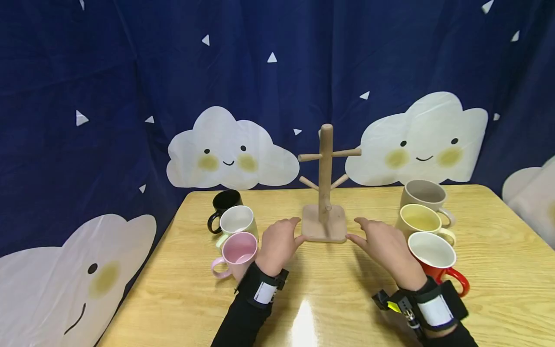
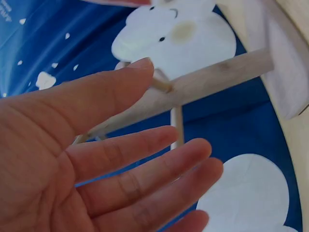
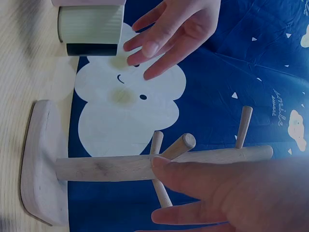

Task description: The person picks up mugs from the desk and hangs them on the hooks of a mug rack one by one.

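Observation:
A wooden mug tree [image 1: 325,178] stands upright on its square base [image 1: 313,229] near the back middle of the table, its pegs bare. My left hand [image 1: 277,246] is at its left and my right hand [image 1: 387,246] at its right, palms facing inward. Both hold nothing. In the left wrist view the fingers [image 2: 140,181] are spread and mostly straight. The right wrist view has the right thumb [image 3: 193,176] extended in front of the post, and the left hand [image 3: 181,36] across from it. Contact with the base cannot be made out.
At the left, a black mug [image 1: 218,208], a pale green mug [image 1: 236,219] and a pink mug [image 1: 240,248] form a row. Another row at the right has a grey-beige mug [image 1: 425,192], a yellow mug [image 1: 418,218] and a red mug [image 1: 433,270]. A navy cloud-patterned curtain [image 1: 260,86] hangs behind.

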`<state>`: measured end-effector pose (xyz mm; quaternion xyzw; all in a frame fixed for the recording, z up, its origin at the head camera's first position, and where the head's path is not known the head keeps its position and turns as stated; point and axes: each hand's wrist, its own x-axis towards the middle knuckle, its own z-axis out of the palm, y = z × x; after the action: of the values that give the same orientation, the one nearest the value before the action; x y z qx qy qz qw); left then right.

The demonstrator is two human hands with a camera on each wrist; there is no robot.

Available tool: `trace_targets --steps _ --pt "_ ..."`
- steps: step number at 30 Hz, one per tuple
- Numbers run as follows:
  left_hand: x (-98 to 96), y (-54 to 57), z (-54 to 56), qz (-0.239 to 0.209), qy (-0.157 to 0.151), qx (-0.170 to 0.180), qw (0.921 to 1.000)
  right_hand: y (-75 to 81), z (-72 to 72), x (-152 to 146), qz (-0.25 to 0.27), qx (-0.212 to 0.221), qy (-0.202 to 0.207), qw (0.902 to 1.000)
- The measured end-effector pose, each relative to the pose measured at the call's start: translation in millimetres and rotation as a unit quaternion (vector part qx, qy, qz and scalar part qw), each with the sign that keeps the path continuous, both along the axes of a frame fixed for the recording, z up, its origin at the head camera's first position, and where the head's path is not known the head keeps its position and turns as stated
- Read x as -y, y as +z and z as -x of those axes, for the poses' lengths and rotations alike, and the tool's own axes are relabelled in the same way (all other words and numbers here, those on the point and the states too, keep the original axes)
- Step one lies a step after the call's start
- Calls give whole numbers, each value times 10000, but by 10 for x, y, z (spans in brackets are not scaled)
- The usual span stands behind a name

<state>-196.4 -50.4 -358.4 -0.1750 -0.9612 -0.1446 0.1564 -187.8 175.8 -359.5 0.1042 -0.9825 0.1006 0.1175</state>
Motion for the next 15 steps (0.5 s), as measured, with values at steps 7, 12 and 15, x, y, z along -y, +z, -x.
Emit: trace_targets --steps 7,12,15 --pt "405 170 -96 -421 5 161 9990 2 -8 -11 41 209 46 9998" --pt "935 305 -251 -471 526 205 9973 2 -13 -15 23 377 57 9993" --pt "1257 318 -324 -388 706 530 9953 5 -10 -25 3 397 102 9992"
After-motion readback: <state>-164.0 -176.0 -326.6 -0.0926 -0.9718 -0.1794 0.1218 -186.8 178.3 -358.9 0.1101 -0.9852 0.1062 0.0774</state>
